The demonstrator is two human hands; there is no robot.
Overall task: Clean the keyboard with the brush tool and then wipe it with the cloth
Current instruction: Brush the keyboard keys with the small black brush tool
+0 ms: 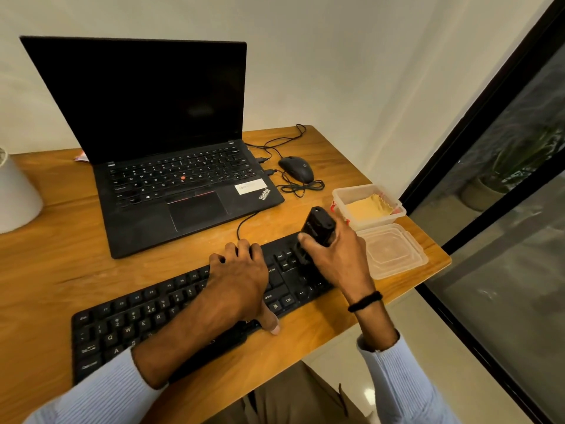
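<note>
A black external keyboard (128,325) lies slanted across the front of the wooden desk (61,264). My left hand (241,283) lies over its middle, fingers curled over the far edge and thumb at the near edge, holding it. My right hand (336,255) grips a black brush tool (318,231) held upright over the keyboard's right end; its lower tip is down among the keys. A yellow cloth (370,206) lies folded in a clear plastic tub (342,197) just beyond my right hand.
An open black laptop (171,179) stands behind the keyboard. A wired mouse (296,169) with a coiled cable sits to its right. The tub's clear lid (394,255) rests at the desk's right edge. A white cone-shaped object (15,194) stands at far left.
</note>
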